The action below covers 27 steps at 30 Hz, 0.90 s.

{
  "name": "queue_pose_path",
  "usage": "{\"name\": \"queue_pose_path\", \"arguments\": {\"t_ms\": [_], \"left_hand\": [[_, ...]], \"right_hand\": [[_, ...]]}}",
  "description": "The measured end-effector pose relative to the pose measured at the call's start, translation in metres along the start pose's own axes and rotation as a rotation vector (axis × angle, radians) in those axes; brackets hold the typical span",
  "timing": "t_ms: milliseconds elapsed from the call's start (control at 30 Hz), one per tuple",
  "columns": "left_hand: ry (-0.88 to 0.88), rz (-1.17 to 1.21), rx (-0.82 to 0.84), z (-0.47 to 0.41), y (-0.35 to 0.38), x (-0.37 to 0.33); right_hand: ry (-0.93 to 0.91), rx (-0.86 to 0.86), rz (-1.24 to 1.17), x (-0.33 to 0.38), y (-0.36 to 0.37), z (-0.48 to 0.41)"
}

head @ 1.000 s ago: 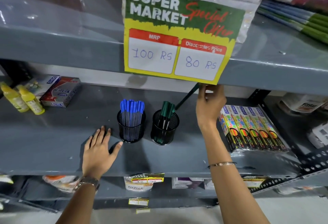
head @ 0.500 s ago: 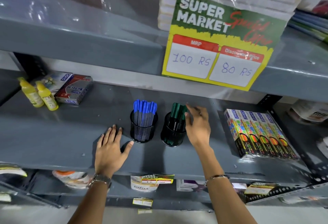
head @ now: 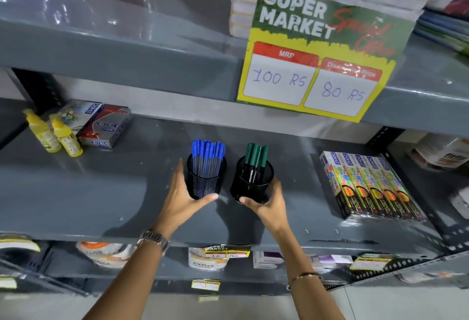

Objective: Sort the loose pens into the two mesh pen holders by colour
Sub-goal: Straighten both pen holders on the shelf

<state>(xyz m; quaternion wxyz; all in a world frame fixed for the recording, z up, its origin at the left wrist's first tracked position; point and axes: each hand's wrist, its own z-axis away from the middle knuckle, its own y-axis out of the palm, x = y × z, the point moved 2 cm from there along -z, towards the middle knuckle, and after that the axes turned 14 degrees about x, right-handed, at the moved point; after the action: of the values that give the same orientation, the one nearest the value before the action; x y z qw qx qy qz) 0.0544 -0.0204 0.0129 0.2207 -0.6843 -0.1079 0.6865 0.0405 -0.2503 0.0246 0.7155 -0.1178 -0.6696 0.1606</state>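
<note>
Standing side by side on the grey shelf (head: 101, 193), the two mesh pen holders are looking sorted: blue pens (head: 208, 153) filling the left holder (head: 206, 180), green pens (head: 256, 157) the right holder (head: 252, 185). The left hand (head: 186, 196) and right hand (head: 267, 204) are each cupping a holder's base, fingers curled partway round. Sliding them gently and keeping them upright should be preventing tipping.
</note>
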Motion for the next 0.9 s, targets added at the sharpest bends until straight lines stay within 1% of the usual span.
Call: {"name": "queue_pose_path", "arguments": {"t_ms": [67, 167, 233, 533, 900], "left_hand": [[0.046, 0.031, -0.034, -0.008, 0.003, -0.008], [0.022, -0.003, -0.102, -0.009, 0.003, -0.007], [0.018, -0.018, -0.111, -0.002, 0.004, -0.005], [0.018, 0.002, -0.041, 0.040, 0.010, -0.011], [-0.014, 0.006, -0.043, 0.066, 0.015, -0.010]], "right_hand": [[0.009, -0.039, -0.037, 0.002, 0.003, -0.006], [0.023, -0.067, -0.032, -0.001, 0.002, -0.011], [0.018, -0.059, -0.018, -0.005, -0.002, -0.003], [-0.037, -0.003, -0.011, -0.010, -0.007, 0.039], [-0.040, 0.027, 0.049, -0.013, -0.004, 0.064]]}}
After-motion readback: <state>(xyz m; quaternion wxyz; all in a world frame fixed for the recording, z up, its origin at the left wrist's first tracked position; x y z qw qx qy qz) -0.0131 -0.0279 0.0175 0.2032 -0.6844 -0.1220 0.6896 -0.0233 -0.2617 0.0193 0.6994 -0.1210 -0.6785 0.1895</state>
